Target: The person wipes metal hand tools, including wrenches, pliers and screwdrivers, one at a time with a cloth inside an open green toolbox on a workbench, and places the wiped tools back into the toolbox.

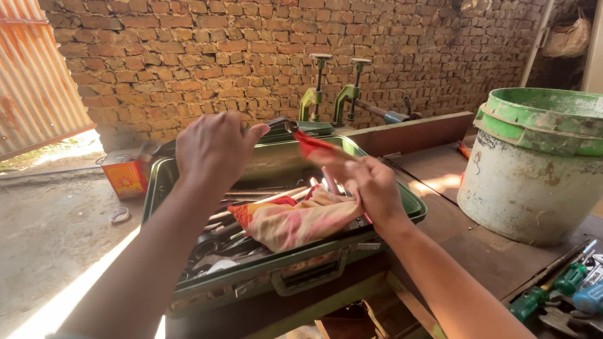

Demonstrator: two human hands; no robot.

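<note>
My left hand is raised over an open green metal toolbox and grips a dark metal tool by its handle. My right hand holds a red and cream patterned cloth; one red corner of it reaches up to the tool's tip, the rest drapes over the tools in the box. Several metal tools lie inside the toolbox, partly hidden by the cloth.
A large white bucket with a green rim stands on the wooden bench at the right. Green-handled screwdrivers lie at the bench's lower right. Two green clamps stand by the brick wall. An orange tin sits on the ground at left.
</note>
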